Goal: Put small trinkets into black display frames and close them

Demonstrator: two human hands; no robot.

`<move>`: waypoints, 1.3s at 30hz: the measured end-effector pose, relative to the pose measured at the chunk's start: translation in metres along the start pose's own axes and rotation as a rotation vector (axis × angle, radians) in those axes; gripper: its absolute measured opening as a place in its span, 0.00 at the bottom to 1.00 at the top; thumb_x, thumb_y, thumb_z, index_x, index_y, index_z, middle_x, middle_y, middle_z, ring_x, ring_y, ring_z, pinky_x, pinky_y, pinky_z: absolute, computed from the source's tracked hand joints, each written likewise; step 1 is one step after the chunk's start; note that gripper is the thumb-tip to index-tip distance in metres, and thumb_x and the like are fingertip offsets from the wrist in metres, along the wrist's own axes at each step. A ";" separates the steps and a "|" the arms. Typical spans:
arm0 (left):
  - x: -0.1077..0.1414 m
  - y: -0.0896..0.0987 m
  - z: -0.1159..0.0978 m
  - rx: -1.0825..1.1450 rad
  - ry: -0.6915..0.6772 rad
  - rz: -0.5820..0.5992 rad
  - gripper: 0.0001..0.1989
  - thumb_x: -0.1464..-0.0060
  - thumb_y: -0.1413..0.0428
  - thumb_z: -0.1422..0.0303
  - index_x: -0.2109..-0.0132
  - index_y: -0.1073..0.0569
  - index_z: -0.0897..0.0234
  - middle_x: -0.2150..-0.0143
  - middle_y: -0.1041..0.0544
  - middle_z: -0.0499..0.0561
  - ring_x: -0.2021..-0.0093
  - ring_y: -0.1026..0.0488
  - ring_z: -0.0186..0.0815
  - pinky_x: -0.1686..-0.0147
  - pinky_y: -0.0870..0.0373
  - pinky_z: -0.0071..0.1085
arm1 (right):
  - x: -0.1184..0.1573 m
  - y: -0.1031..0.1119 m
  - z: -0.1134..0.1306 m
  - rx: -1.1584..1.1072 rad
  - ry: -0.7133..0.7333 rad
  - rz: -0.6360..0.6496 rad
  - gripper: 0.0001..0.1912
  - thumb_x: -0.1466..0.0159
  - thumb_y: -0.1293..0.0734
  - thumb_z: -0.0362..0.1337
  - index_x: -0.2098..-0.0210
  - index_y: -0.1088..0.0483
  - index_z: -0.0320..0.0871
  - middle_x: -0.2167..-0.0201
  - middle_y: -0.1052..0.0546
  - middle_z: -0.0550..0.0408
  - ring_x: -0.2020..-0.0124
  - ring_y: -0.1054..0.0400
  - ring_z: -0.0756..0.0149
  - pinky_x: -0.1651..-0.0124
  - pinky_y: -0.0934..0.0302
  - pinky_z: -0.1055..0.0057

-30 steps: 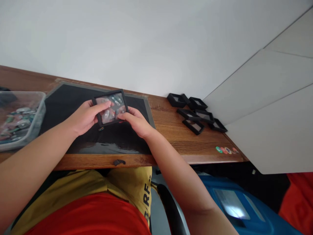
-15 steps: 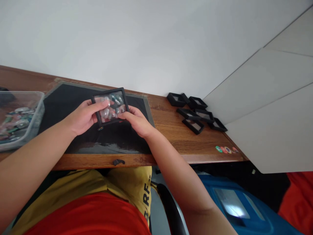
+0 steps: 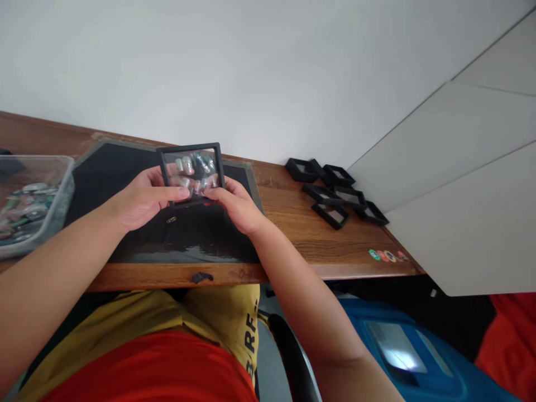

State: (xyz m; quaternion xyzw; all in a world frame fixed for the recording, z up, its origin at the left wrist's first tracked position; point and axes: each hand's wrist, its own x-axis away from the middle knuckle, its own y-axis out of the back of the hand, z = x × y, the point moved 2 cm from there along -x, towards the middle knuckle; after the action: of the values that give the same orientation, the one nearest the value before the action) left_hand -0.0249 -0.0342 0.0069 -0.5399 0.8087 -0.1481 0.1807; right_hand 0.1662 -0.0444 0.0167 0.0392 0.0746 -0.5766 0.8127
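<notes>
Between both hands a black-rimmed display frame (image 3: 190, 148) with a clear film window is held up, tilted, above the black mat (image 3: 138, 243). Several shiny press-on nails (image 3: 188, 164), silvery and green, show inside the window. My left hand (image 3: 144, 198) grips the frame's left side, its thumb lying over the lower part of the film. On the right side, my right hand (image 3: 234, 204) grips the lower corner with its thumb on the front. The fingers behind the frame are partly seen through the film. A tiny colourful piece (image 3: 171, 220) lies on the mat below the frame.
A clear plastic tub (image 3: 62, 206) of mixed shiny pieces stands at the left. Several black frames (image 3: 330, 216) lie in a group at the right by the wall. Round stickers (image 3: 390, 256) sit near the right edge, and a black scrap (image 3: 202, 277) lies on the front edge.
The frame has been raised a little and tipped more upright. My left thumb has slid from the middle of the film down to its lower edge.
</notes>
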 end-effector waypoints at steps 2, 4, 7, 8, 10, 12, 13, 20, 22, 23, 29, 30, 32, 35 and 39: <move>0.000 0.000 0.000 -0.024 -0.002 -0.021 0.20 0.65 0.19 0.69 0.62 0.12 0.59 0.66 0.12 0.48 0.66 0.16 0.35 0.62 0.20 0.28 | 0.000 0.000 0.001 -0.004 -0.002 0.000 0.13 0.45 0.24 0.44 0.66 0.28 0.46 0.67 0.26 0.59 0.62 0.34 0.66 0.57 0.34 0.68; 0.001 0.000 0.000 -0.063 -0.007 -0.039 0.18 0.65 0.20 0.69 0.63 0.13 0.61 0.63 0.11 0.50 0.64 0.15 0.37 0.60 0.20 0.30 | 0.001 0.000 0.002 -0.013 -0.006 0.005 0.14 0.46 0.23 0.44 0.67 0.29 0.46 0.68 0.27 0.60 0.62 0.34 0.67 0.57 0.35 0.68; 0.001 0.000 0.001 -0.103 0.002 -0.068 0.16 0.63 0.21 0.69 0.64 0.13 0.62 0.62 0.11 0.51 0.63 0.16 0.38 0.56 0.19 0.34 | 0.002 0.000 0.004 -0.015 -0.006 0.016 0.15 0.47 0.23 0.43 0.69 0.30 0.46 0.69 0.28 0.61 0.63 0.36 0.67 0.57 0.36 0.69; 0.002 0.000 0.001 -0.108 0.007 -0.081 0.16 0.63 0.21 0.70 0.64 0.14 0.61 0.63 0.12 0.50 0.63 0.16 0.39 0.57 0.18 0.34 | 0.002 0.000 0.005 -0.013 -0.003 0.020 0.14 0.47 0.23 0.42 0.69 0.31 0.46 0.70 0.29 0.61 0.64 0.36 0.67 0.57 0.37 0.69; 0.002 -0.001 0.000 -0.116 0.010 -0.106 0.15 0.64 0.21 0.69 0.65 0.14 0.61 0.65 0.13 0.50 0.65 0.17 0.40 0.61 0.18 0.34 | 0.002 0.001 0.007 -0.013 0.003 0.025 0.15 0.48 0.22 0.41 0.71 0.32 0.46 0.70 0.30 0.62 0.65 0.37 0.68 0.58 0.38 0.69; 0.002 -0.001 0.000 -0.122 0.006 -0.120 0.16 0.65 0.21 0.68 0.66 0.14 0.61 0.65 0.13 0.52 0.66 0.17 0.41 0.65 0.19 0.34 | 0.002 0.001 0.009 -0.014 0.004 0.025 0.15 0.49 0.22 0.41 0.71 0.33 0.47 0.71 0.31 0.62 0.65 0.38 0.67 0.58 0.38 0.69; 0.002 -0.002 0.000 -0.122 0.003 -0.125 0.16 0.65 0.21 0.68 0.65 0.15 0.61 0.65 0.13 0.52 0.66 0.17 0.42 0.66 0.19 0.35 | 0.002 0.002 0.010 -0.014 0.003 0.025 0.16 0.49 0.22 0.41 0.71 0.33 0.47 0.70 0.31 0.62 0.65 0.38 0.67 0.58 0.38 0.68; 0.002 -0.001 0.000 -0.128 -0.013 -0.128 0.17 0.64 0.21 0.67 0.65 0.15 0.60 0.63 0.12 0.52 0.63 0.16 0.44 0.61 0.17 0.38 | 0.003 0.004 0.012 -0.030 0.004 0.036 0.16 0.49 0.22 0.41 0.69 0.32 0.47 0.69 0.30 0.61 0.64 0.38 0.67 0.57 0.37 0.68; 0.002 -0.001 0.000 -0.135 -0.009 -0.115 0.18 0.65 0.21 0.68 0.64 0.14 0.58 0.63 0.12 0.51 0.61 0.15 0.45 0.56 0.16 0.40 | 0.003 0.005 0.012 -0.037 0.014 0.038 0.15 0.49 0.22 0.40 0.69 0.32 0.47 0.69 0.30 0.61 0.64 0.38 0.67 0.56 0.37 0.68; 0.002 0.000 0.000 -0.145 -0.008 -0.107 0.18 0.65 0.21 0.68 0.63 0.14 0.57 0.62 0.12 0.51 0.60 0.15 0.46 0.53 0.16 0.42 | 0.003 0.005 0.012 -0.041 0.021 0.039 0.15 0.49 0.22 0.39 0.70 0.32 0.47 0.69 0.30 0.62 0.65 0.37 0.68 0.56 0.38 0.68; 0.003 -0.003 -0.002 -0.144 0.009 -0.090 0.17 0.67 0.21 0.67 0.65 0.13 0.57 0.65 0.12 0.49 0.60 0.15 0.44 0.51 0.17 0.40 | 0.002 0.005 0.013 -0.021 0.022 0.034 0.14 0.50 0.23 0.39 0.69 0.30 0.47 0.70 0.29 0.62 0.64 0.37 0.68 0.54 0.37 0.67; 0.004 -0.003 -0.003 -0.128 0.011 -0.088 0.17 0.67 0.21 0.67 0.66 0.13 0.57 0.65 0.12 0.49 0.61 0.16 0.43 0.53 0.18 0.38 | 0.002 0.005 0.013 -0.014 0.022 0.035 0.14 0.49 0.23 0.39 0.69 0.31 0.47 0.69 0.29 0.62 0.64 0.37 0.67 0.54 0.37 0.67; 0.004 -0.003 -0.004 -0.095 0.013 -0.096 0.15 0.66 0.22 0.67 0.65 0.12 0.57 0.65 0.12 0.48 0.62 0.17 0.41 0.56 0.18 0.37 | 0.002 0.005 0.012 -0.006 0.029 0.040 0.14 0.49 0.23 0.39 0.70 0.32 0.47 0.70 0.30 0.62 0.64 0.38 0.67 0.54 0.37 0.66; 0.004 -0.002 -0.006 -0.051 0.018 -0.114 0.15 0.63 0.22 0.66 0.64 0.12 0.58 0.64 0.11 0.47 0.62 0.17 0.41 0.56 0.18 0.37 | 0.001 0.005 0.011 0.000 0.031 0.050 0.12 0.48 0.24 0.39 0.70 0.31 0.47 0.70 0.30 0.61 0.65 0.38 0.67 0.56 0.38 0.66; 0.003 0.001 -0.005 -0.021 0.019 -0.107 0.15 0.61 0.23 0.65 0.63 0.13 0.59 0.66 0.12 0.48 0.63 0.17 0.41 0.55 0.18 0.37 | 0.001 0.005 0.009 0.014 0.009 0.041 0.12 0.48 0.24 0.39 0.68 0.30 0.47 0.69 0.29 0.61 0.64 0.37 0.67 0.57 0.37 0.67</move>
State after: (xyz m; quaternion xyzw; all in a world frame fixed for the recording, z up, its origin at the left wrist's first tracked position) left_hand -0.0290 -0.0369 0.0106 -0.5828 0.7819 -0.1539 0.1592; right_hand 0.1722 -0.0446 0.0250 0.0487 0.0734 -0.5602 0.8236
